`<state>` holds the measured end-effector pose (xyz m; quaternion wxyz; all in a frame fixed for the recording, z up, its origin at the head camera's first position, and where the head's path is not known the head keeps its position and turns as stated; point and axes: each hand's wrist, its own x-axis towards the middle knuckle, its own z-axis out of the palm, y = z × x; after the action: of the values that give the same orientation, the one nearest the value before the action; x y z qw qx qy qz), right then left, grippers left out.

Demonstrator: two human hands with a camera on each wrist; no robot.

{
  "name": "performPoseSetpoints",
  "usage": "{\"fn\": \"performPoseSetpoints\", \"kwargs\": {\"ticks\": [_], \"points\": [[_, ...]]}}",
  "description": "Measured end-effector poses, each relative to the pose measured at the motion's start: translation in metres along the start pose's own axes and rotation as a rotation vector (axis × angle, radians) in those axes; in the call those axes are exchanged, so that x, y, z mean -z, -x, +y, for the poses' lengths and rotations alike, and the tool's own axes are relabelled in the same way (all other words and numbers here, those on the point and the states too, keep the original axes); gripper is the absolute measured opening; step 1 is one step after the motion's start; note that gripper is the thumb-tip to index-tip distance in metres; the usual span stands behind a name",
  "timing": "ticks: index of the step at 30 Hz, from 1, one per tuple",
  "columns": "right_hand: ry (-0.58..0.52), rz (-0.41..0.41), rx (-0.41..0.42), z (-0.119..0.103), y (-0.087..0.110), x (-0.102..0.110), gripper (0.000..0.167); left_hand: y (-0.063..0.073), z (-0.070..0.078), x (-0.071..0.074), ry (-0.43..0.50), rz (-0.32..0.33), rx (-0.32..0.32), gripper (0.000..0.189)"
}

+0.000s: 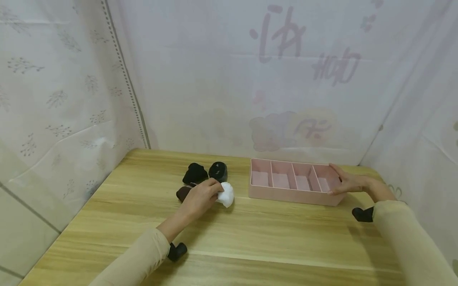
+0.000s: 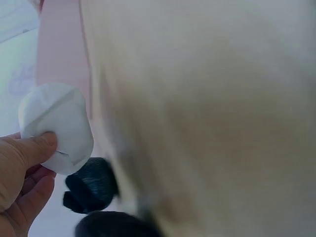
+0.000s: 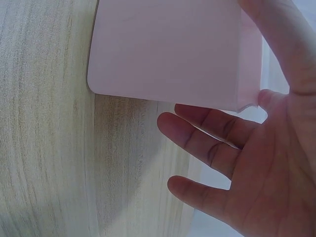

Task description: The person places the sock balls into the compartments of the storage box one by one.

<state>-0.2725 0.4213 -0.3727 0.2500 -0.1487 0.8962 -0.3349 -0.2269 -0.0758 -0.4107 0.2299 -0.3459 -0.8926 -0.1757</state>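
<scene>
We see the white bundle (image 1: 227, 195) pinched between thumb and fingers of our left hand (image 1: 200, 198), left of the pink box (image 1: 286, 193), beside the dark bundles (image 1: 195, 174). Our right hand (image 1: 352, 183), widely spread, holds the box's right end. We judge this as picking up; the next move calls for steady lifting.

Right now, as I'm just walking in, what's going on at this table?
A person is working with both hands. Their left hand pinches a soft-looking white bundle, close to three dark bundles on the wooden table. Their right hand holds the right end of a pink divided box. The white bundle is outside the box, to its left.
</scene>
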Motion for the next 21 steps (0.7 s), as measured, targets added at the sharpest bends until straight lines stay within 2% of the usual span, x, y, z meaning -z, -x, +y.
{"fn": "performPoseSetpoints", "kwargs": {"ticks": [5, 9, 15, 21], "points": [[-0.005, 0.002, -0.011, -0.001, 0.001, 0.002, 0.116, -0.021, 0.002, 0.009, 0.033, 0.041, -0.012, 0.019], [-0.006, -0.001, -0.009, 0.0, 0.001, 0.002, 0.116, -0.041, 0.006, 0.011, 0.062, 0.034, 0.006, 0.019], [-0.025, -0.01, -0.004, 0.001, 0.001, 0.002, 0.116, -0.072, 0.016, 0.004, 0.141, -0.006, 0.056, 0.018], [-0.015, -0.027, -0.006, -0.001, 0.003, 0.002, 0.116, -0.097, 0.022, -0.009, 0.163, -0.001, 0.017, 0.016]]}}
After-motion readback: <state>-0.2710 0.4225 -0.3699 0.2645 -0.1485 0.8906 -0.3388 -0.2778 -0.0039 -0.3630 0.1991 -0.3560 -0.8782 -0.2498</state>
